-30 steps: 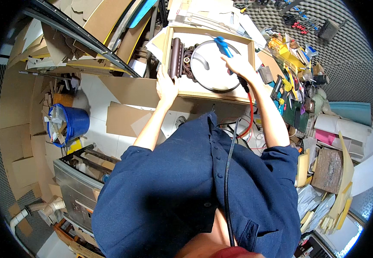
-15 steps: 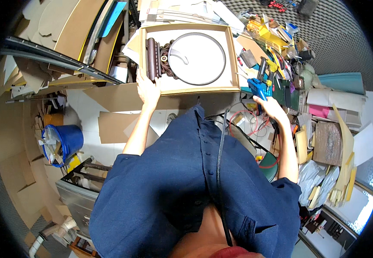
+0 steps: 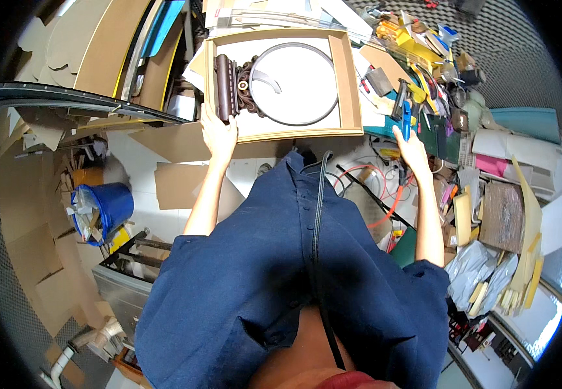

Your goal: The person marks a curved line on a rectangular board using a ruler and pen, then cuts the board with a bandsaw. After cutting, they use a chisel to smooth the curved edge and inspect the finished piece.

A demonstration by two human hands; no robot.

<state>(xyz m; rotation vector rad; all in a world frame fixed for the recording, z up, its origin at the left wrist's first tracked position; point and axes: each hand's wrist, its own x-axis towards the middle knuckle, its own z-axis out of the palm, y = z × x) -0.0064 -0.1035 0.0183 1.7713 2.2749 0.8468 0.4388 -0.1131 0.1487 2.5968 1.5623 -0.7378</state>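
Note:
A shallow tan box with a white inside lies on the bench. My left hand grips its near left corner, fingers along the side and thumb over the rim. In the box lie a dark brown ribbed bar, a carved scroll ornament and a thin dark ring around a white face. A broad tan strip runs along the box's right side. Off the near right corner, my right hand is closed around a blue gun-shaped tool; its exact kind is unclear.
Tools and scraps crowd the bench at the right. A red hose hangs below my right hand. A blue bucket stands on the floor at left, near a shelf of boards. A wrapped block is far right.
My right hand has moved slightly up and right with the blue tool, which has turned more upright. A broader tan strip now shows at the box's right side. My left hand keeps its grip.

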